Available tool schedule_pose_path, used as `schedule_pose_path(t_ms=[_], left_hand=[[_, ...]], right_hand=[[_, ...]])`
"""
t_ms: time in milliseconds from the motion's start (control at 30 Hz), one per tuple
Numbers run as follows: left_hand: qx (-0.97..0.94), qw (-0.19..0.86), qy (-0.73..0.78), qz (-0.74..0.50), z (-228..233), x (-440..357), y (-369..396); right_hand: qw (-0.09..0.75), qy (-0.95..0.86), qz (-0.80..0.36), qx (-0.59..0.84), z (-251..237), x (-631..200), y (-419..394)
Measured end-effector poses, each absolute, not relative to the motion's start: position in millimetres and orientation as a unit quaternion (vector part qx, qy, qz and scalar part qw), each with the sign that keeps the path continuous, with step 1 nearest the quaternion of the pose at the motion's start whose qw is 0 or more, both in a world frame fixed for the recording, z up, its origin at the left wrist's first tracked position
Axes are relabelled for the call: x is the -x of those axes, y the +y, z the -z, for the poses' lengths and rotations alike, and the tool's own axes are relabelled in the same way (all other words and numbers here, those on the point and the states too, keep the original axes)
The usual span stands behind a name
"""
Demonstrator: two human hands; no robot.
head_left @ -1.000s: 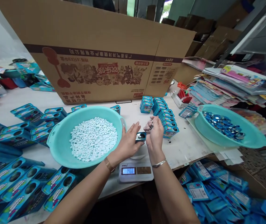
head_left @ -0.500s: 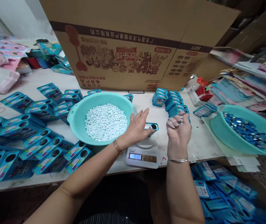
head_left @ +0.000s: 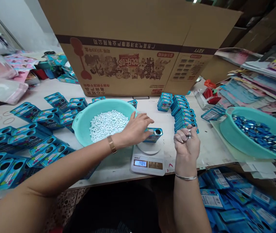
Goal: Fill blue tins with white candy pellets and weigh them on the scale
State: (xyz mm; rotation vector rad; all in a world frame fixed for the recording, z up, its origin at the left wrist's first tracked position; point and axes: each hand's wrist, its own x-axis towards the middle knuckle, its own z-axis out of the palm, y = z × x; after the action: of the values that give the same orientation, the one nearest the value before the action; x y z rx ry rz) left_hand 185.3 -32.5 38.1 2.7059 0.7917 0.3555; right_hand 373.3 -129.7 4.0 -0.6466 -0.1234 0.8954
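My left hand is stretched out over the right rim of a turquoise basin, fingers apart. Its thumb reaches to a blue tin standing on a small white digital scale; whether it touches cannot be told. Small pale candies lie in the basin. The tin has a dark round hole in its top, and the scale's display appears to read 148.4. My right hand is closed in a fist right of the scale, whitish about the fingers; whatever is inside is hidden.
Blue tins crowd the table's left side. Another row of tins stands beyond my right hand. A second turquoise basin at right holds blue and silver round pieces. Behind stands a cardboard box; blue packages lie below the table edge.
My left hand has shifted slightly left and toward me. The display has changed to 148.4. My right fist stays closed in nearly the same place, and the view has shifted a little.
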Motion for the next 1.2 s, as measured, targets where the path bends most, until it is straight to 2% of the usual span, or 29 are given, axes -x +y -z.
schedule_pose_path(t_ms=[167,433,733,1000,1200], left_hand=[[-0.959,0.116,0.220,-0.136,-33.9,-180.8,-25.6],[-0.964,0.136,0.184,-0.136,-24.7,-202.9,-19.1],[-0.949,0.176,0.221,-0.138,-14.1,-228.9,-13.8],[-0.945,0.187,0.226,-0.142,-16.7,-212.8,-4.4],[-0.924,0.264,0.239,-0.140,-13.3,-203.2,-1.1]], right_hand=[[0.850,-0.031,-0.424,0.311,-2.6,-366.6,-126.2],[0.845,-0.072,-0.391,0.358,-7.9,-341.4,-93.4],[0.854,-0.101,-0.310,0.405,-4.3,-331.0,-75.0],[0.847,-0.133,-0.289,0.425,-3.2,-327.4,-76.6],[0.843,-0.140,-0.290,0.431,-3.9,-326.3,-78.2]])
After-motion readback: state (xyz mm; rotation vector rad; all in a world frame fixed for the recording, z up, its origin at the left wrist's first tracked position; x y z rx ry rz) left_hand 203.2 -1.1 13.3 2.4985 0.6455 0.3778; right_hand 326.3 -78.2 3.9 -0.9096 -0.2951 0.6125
